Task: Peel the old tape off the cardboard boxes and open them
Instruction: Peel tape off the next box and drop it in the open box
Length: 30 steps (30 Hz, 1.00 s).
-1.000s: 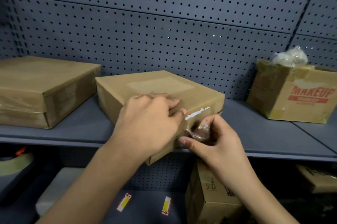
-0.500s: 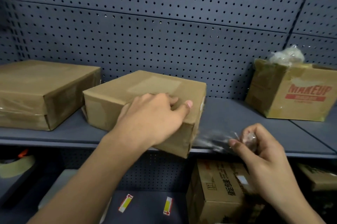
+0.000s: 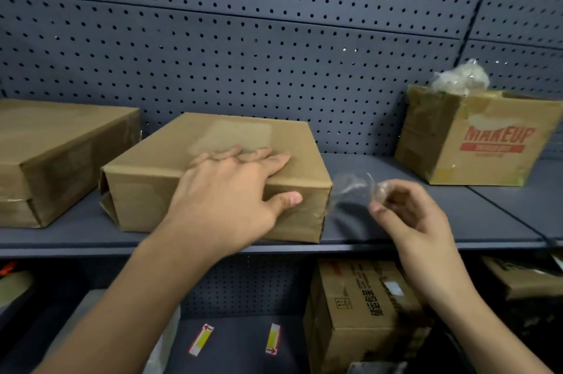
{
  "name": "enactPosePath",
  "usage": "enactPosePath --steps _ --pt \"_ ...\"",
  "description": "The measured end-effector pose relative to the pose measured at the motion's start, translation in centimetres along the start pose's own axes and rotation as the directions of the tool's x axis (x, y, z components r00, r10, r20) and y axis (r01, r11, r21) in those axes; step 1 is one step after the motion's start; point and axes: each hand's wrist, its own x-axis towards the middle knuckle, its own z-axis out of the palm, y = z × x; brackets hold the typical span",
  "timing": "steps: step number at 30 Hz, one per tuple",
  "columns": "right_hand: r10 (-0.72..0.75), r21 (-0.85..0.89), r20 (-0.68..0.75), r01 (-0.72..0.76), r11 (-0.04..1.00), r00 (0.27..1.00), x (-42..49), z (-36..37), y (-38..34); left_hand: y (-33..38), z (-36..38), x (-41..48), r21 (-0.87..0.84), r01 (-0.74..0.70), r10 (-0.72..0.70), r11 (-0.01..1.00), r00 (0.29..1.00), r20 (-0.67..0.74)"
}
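Box (image 3: 146,166) turned further; left hand (image 3: 231,191) flat atop; right hand (image 3: 417,221) pinches tape (image 3: 350,191).

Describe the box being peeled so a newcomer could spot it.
On the grey shelf under the pegboard, look between the left box and the MAKEUP box. The middle box is plain, and only it has the left hand on top.

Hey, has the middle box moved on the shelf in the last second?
Yes. The box has turned: its near corner, which hung over the shelf front edge, now sits back on it, under the left hand.
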Motion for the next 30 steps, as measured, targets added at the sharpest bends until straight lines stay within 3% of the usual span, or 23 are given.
enactPosePath --steps 3,8,11,13,15,26,30 --pt "0.003 0.0 0.062 -0.003 1.0 0.998 0.0 1.3 0.0 0.5 0.7 0.3 0.038 0.017 -0.015 0.999 0.999 -0.039" --pt "0.008 0.033 0.038 -0.009 0.999 0.999 1.5 2.1 -0.1 0.7 1.0 0.3 0.069 0.017 -0.012 0.997 0.997 -0.073" --pt "0.092 0.166 0.13 -0.113 0.98 0.987 2.4 2.0 0.3 0.7 1.0 0.3 0.068 0.015 -0.009 0.998 0.996 -0.091" --pt "0.056 0.162 0.186 -0.087 0.983 0.981 2.6 1.8 0.5 0.6 1.1 0.3 0.064 0.016 -0.01 0.998 0.995 -0.101" --pt "0.036 0.163 0.184 -0.066 0.984 0.982 2.7 1.6 0.4 0.7 1.2 0.3 0.067 0.015 -0.008 0.998 0.994 -0.11" --pt "0.227 0.256 0.181 -0.269 0.929 0.957 4.1 1.8 -0.3 0.5 1.6 0.4 0.053 0.014 -0.006 0.998 0.989 -0.147" --pt "0.2 0.088 0.155 -0.215 0.973 0.968 3.7 1.2 0.1 0.5 1.7 0.5 0.044 0.016 -0.009 0.999 0.987 -0.159"
